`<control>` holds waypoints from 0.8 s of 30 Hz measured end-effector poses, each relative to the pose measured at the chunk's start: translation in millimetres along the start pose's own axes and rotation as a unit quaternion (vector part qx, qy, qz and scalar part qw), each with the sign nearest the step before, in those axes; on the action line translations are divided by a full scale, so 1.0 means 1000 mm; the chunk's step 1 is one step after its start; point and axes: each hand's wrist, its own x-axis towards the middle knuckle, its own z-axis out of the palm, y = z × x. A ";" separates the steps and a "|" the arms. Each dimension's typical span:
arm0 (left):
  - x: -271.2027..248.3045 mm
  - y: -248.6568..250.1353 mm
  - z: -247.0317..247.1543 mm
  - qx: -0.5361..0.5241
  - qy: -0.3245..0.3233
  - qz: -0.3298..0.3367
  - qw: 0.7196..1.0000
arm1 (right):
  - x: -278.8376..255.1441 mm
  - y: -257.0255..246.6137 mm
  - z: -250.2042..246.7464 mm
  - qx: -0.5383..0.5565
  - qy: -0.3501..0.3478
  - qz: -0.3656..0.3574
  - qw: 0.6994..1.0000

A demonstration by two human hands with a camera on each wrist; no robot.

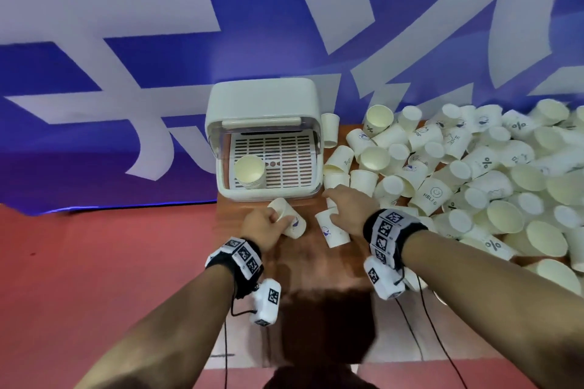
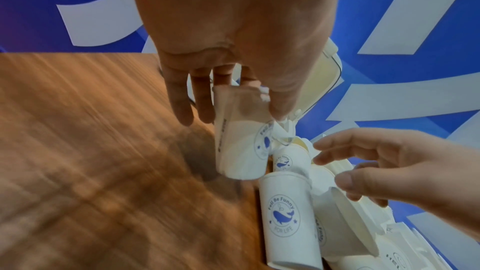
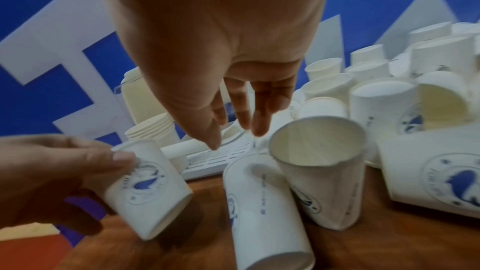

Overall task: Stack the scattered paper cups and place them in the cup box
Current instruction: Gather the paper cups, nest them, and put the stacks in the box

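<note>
Left hand (image 1: 264, 226) grips a cup (image 1: 289, 218); right hand (image 1: 346, 208) hovers with loose fingers.
Reaching carelessly could topple the pile (image 1: 474, 180).

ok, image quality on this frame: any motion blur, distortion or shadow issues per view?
Head view: sharp, wide-angle bowing of the banner, dark shadow on the table near the person. Left wrist view: table grain streaked by motion blur, held cup soft, left hand large in frame. Right wrist view: mild blur, right hand shaded, whale prints smeared.
</note>
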 end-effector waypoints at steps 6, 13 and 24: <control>-0.021 -0.026 -0.017 -0.059 0.040 -0.012 0.997 | 0.016 -0.016 0.009 -0.169 -0.024 -0.018 0.985; -0.034 -0.054 -0.020 -0.084 0.060 -0.011 0.995 | 0.016 -0.025 0.022 -0.250 -0.028 -0.017 0.968; -0.049 -0.057 -0.028 -0.106 0.092 0.016 0.990 | 0.012 -0.026 0.026 -0.224 -0.023 -0.014 0.974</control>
